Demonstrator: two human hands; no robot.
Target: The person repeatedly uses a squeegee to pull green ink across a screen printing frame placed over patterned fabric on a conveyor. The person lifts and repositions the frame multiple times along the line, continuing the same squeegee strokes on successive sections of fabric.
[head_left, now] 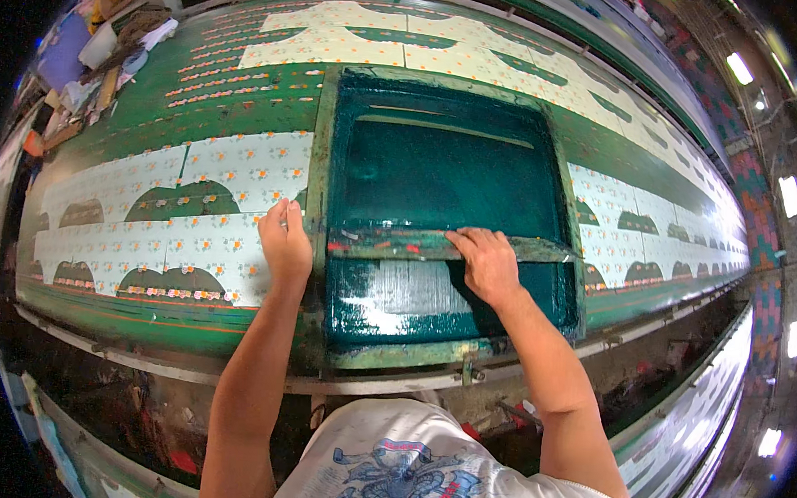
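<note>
A rectangular screen-printing frame [556, 158] lies on the long green table, its inner walls stained dark teal. Across its dark mesh [438, 174] stretches a worn squeegee [381, 241], running from the left rim to the right one. My right hand [492, 267] is closed over the squeegee's top edge, right of its middle. Wet teal ink shines on the mesh on the near side of the squeegee. Just outside the frame's left rim, my left hand [286, 248] is held over white floral fabric [249, 178], fingers bent and pressed together; what they hold, if anything, is hidden.
More cut floral pieces [636, 194] run along the green table [124, 158] on both sides of the frame, with a cream row [337, 38] at the far side. A metal rail [391, 384] borders the near edge. Assorted clutter [111, 54] sits at the far left.
</note>
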